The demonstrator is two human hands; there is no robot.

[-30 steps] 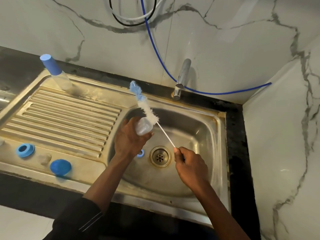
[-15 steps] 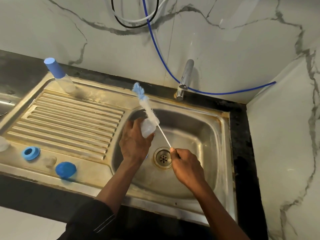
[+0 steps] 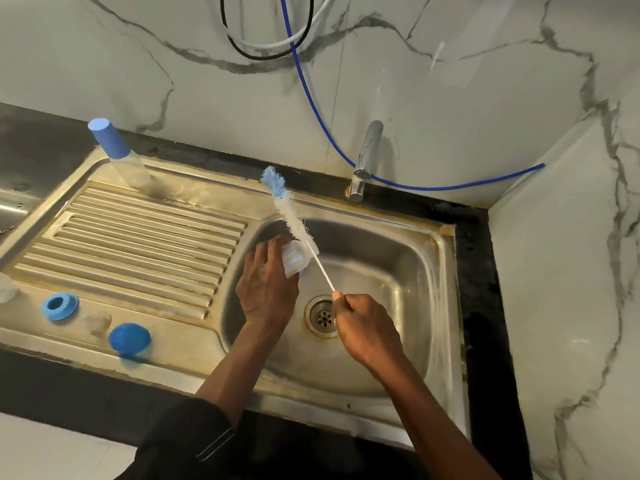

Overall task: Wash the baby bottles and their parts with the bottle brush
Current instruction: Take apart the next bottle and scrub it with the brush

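Note:
Over the steel sink basin point(image 3: 398, 258), my left hand point(image 3: 265, 289) grips a small clear bottle part point(image 3: 293, 258). My right hand point(image 3: 367, 327) pinches the thin white handle of the bottle brush point(image 3: 294, 223). The brush's white and blue bristles point up and left, lying against the clear part's top edge. A clear baby bottle with a blue cap point(image 3: 116, 150) stands at the drainboard's far left corner. On the near drainboard lie a blue ring point(image 3: 59, 306), a clear teat point(image 3: 97, 322) and a blue round cap point(image 3: 130, 338).
The chrome tap point(image 3: 365, 161) stands behind the basin, with a blue hose point(image 3: 311, 98) running along the marble wall. The drain point(image 3: 322, 317) sits under my right hand. A ribbed drainboard point(image 3: 138, 237) lies left; a clear item point(image 3: 7, 289) shows at the left edge.
My right hand has slid the brush slightly up and left against the clear part. The view has shifted a little; the hands stay over the basin.

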